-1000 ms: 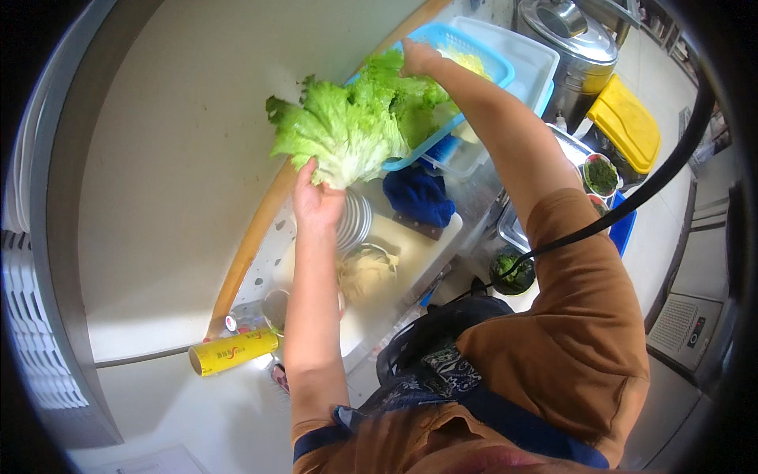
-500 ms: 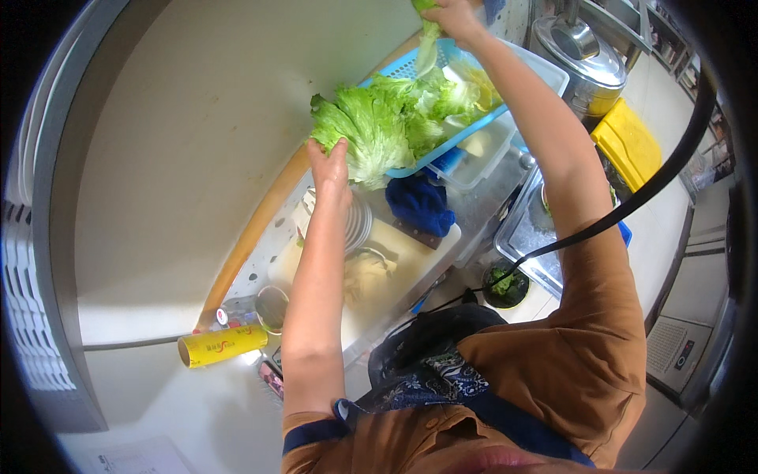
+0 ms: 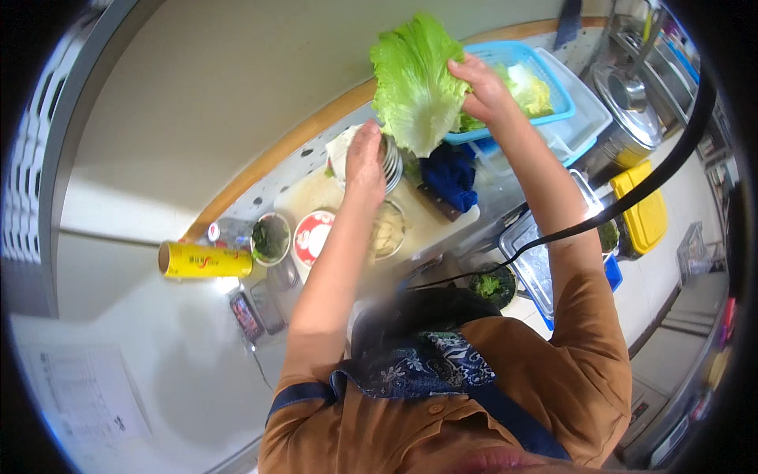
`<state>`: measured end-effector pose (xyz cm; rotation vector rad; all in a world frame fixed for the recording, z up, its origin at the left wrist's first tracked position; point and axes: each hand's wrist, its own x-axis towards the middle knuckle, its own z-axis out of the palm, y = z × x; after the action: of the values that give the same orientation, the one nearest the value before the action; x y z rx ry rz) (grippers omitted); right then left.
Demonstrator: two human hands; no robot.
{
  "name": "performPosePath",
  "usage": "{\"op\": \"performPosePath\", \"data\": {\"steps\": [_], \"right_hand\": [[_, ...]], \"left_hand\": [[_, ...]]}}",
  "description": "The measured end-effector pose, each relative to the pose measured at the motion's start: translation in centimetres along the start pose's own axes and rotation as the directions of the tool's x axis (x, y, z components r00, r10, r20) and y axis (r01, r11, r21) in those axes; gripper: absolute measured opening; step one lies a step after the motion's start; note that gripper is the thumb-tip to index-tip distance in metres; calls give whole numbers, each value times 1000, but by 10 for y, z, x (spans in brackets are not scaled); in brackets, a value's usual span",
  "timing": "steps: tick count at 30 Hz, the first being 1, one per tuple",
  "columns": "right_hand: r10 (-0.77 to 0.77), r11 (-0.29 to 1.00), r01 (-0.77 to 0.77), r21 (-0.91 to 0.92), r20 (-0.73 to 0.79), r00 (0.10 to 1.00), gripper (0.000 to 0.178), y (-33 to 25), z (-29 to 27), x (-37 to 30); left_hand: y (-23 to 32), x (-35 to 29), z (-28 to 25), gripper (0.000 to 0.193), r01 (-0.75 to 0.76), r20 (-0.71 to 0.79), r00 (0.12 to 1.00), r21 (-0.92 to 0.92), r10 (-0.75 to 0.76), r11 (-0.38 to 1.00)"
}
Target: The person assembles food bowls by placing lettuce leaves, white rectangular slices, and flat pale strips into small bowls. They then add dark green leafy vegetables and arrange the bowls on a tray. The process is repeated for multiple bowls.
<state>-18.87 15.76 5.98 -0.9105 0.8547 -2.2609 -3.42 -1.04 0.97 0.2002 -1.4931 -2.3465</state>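
Nearer the body than a moment ago, one right hand (image 3: 483, 88) pinches one broad, frilly green lettuce leaf (image 3: 417, 85), pale-based, by one blue basket (image 3: 509, 54); whether one left hand (image 3: 365, 162) grips, I can't tell.

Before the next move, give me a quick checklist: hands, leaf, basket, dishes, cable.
1. Right hand gripping the lettuce leaf: ok, pinched at its right edge.
2. Left hand supporting the leaf: cannot tell; its fingertips are by the lower left edge, contact unclear.
3. Leaf opened out: ok, its broad face shows.
4. More leaves in the blue basket: ok, pale and green ones show.
5. Stack of dishes in full view: not ok, partly covered by the left hand and leaf.
6. Black cable away from both hands: ok, though it crosses the right arm in this view.
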Motion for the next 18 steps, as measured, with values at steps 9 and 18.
{"op": "performPosePath", "data": {"steps": [9,18], "right_hand": [[254,964,-261,55,113,961,30,110,71,-15],[-285,80,510,-857,470,835,25,186,133,-40]], "left_hand": [[19,-116,-53,46,142,20,989,-358,-145,923],[2,-151,-126,31,24,-496,867,-48,-45,999]]}}
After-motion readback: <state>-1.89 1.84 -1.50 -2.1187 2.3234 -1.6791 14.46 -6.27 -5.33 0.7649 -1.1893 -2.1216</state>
